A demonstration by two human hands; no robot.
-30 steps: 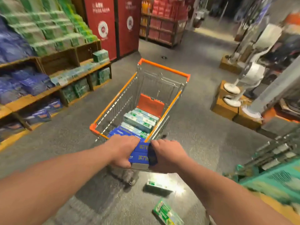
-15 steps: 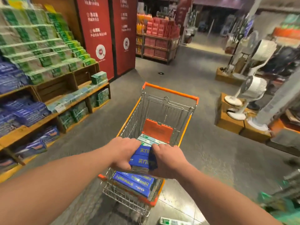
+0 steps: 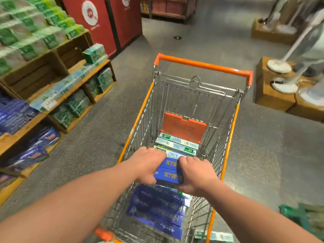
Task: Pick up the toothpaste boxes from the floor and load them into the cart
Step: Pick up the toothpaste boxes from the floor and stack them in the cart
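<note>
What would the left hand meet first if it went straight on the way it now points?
Likely the green-and-white boxes lying in the cart just ahead of the left hand, which grips blue boxes; if it passes above them, the orange flap behind. Height is unclear.

Left side, wooden shelves [image 3: 35, 79] stacked with green packs [image 3: 50, 39] high up and blue packs [image 3: 15, 114] lower down; behind, two red panels [image 3: 98, 32]; far back, a wooden rack [image 3: 168, 14]; right side, wooden crates [image 3: 273, 100] carrying round white stand bases [image 3: 278, 66], blurred.
</note>
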